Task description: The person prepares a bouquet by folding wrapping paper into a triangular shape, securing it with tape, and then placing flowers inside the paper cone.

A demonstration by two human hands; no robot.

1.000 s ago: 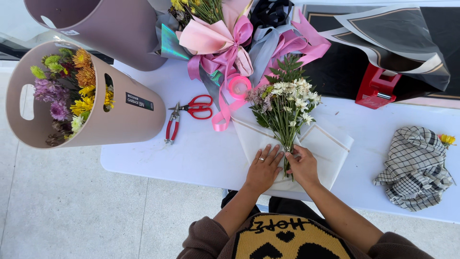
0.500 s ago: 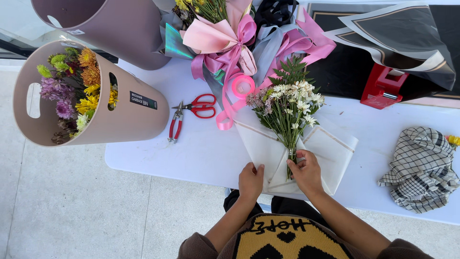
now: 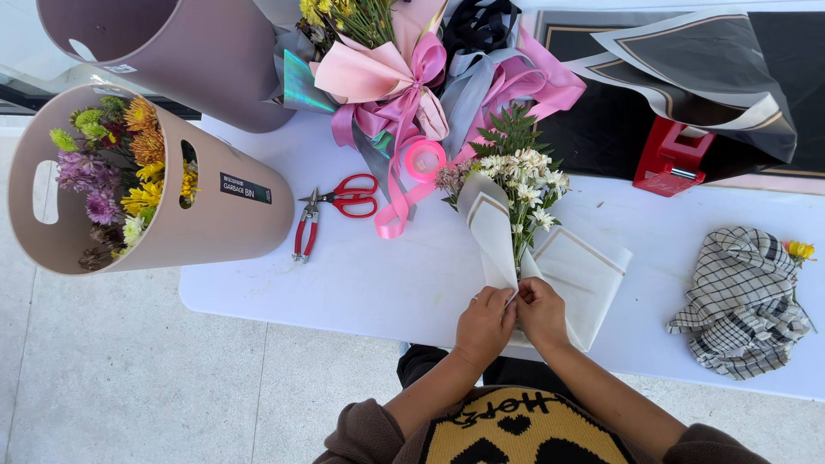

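A small bunch of white flowers (image 3: 522, 174) with green fern leaves lies on a sheet of white wrapping paper (image 3: 586, 275) at the table's near edge. My left hand (image 3: 484, 325) pinches the left flap of the paper, which is folded up and over the stems. Pressed against it, my right hand (image 3: 543, 315) grips the stems and paper at the base of the bunch. The stems' lower ends are hidden under both hands.
Red-handled scissors (image 3: 354, 196) and red pliers (image 3: 306, 228) lie left of the bunch. A pink ribbon roll (image 3: 425, 159) trails ribbon beside finished pink bouquets (image 3: 391, 73). Two mauve bins (image 3: 215, 206) lie at the left, one holding flowers. A red tape dispenser (image 3: 670, 159) and checked cloth (image 3: 743, 296) sit right.
My left hand took the paper's left edge and folded it up over the stems. Both hands now meet at the base of the bunch.
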